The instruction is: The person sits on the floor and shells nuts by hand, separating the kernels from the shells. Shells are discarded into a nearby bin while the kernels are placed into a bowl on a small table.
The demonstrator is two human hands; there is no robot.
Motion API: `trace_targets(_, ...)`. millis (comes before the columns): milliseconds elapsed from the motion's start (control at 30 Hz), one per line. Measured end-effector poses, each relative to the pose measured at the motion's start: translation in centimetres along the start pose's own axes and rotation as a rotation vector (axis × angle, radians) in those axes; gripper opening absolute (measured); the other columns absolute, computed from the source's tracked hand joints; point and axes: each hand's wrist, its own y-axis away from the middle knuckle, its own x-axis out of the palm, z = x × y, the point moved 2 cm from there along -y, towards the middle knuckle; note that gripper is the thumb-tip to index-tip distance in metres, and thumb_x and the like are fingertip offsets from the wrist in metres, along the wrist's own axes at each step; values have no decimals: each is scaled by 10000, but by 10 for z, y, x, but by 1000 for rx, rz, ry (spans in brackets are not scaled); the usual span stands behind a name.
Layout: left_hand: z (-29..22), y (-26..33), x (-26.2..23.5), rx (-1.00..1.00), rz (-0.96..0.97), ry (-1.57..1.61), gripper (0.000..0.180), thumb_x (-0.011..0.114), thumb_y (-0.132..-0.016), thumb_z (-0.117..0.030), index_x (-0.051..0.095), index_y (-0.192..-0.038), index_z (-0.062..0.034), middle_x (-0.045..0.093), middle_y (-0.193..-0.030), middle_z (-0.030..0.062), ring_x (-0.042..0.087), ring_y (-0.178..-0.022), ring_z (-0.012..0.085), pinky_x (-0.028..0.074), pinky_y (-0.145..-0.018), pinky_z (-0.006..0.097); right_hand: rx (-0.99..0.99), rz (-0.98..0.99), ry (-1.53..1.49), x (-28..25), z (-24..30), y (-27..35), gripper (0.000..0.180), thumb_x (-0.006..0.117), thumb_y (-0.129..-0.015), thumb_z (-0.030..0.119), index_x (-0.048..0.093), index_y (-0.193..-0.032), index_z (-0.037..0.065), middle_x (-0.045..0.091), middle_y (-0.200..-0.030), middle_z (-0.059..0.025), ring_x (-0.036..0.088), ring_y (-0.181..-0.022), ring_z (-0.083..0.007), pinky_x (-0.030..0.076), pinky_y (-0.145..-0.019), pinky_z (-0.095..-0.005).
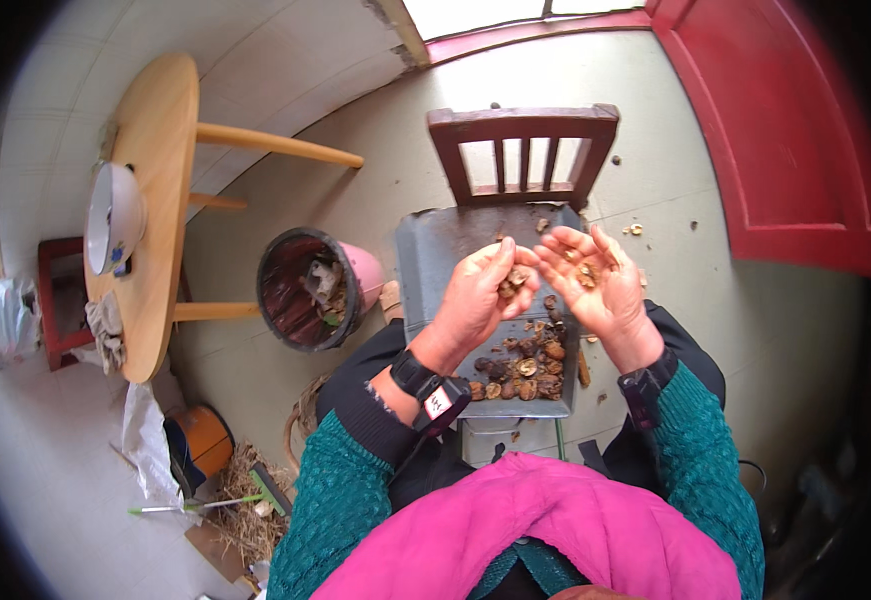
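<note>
Both hands are raised over a grey metal tray (425, 265). My left hand (470, 290) is curled, palm turned inward, around brown pieces of cracked walnut (511, 284). Just to its right, my right hand (610, 295) is cupped palm up with its fingers stretched, and pale walnut bits (585, 275) lie in the palm. The fingertips of the two hands are close together; whether they touch I cannot tell. In the near part of the tray lies a heap of walnuts (527, 388), some whole, some in broken shells, with dark husk among them.
A dark wooden chair (523, 125) stands behind the tray. Left of it is a pink bin (360, 270) with a dark liner and scraps. Further left, a wooden table (170, 200) holds a white bowl (117, 220). Shell bits (633, 229) lie on the floor near a red door (785, 150).
</note>
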Motion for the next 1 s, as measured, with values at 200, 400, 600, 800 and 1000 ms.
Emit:
trace_targets(200,-2,-3,-6,-47,31,216,522,320,-1095,-363,542,-1253,82,658,-1127,241,669,-1042,345,555,-913,398,-51,-18,592,9,13,8,251,580,-1023,258,651,-964,24,622,-777,-19,481,-586,-54,383,-527,-214)
trace_targets(400,0,-2,-4,-23,-19,241,351,437,-1066,-192,549,-1273,68,628,-1220,198,654,-1083,261,536,-963,359,-584,100,1366,33,0,21,197,635,-939,36,652,-1133,12,711,-834,-52,613,-670,-59,512,-611,-240)
trace_targets(600,4,-3,0,-15,77,179,335,463,-1040,-113,546,-1325,42,624,-1240,152,626,-1109,201,534,-957,327,-653,119,1502,31,-3,23,310,673,-880,-10,644,-1188,9,721,-867,-95,709,-757,-118,557,-666,-268)
trace_targets(800,12,-5,-5,-41,75,209,326,467,-1046,-125,554,-1314,38,628,-1241,132,636,-1095,191,549,-970,351,-717,85,1599,24,-6,19,206,692,-865,-3,665,-1068,-18,719,-913,-159,728,-755,-213,567,-656,-296)
trace_targets(1000,19,-7,-7,-65,42,316,327,490,-1044,-135,548,-1313,43,639,-1216,124,639,-1102,197,551,-981,362,-1082,207,1676,34,-3,21,187,700,-823,-42,676,-1006,-12,691,-826,-144,695,-703,-260,545,-613,-324)
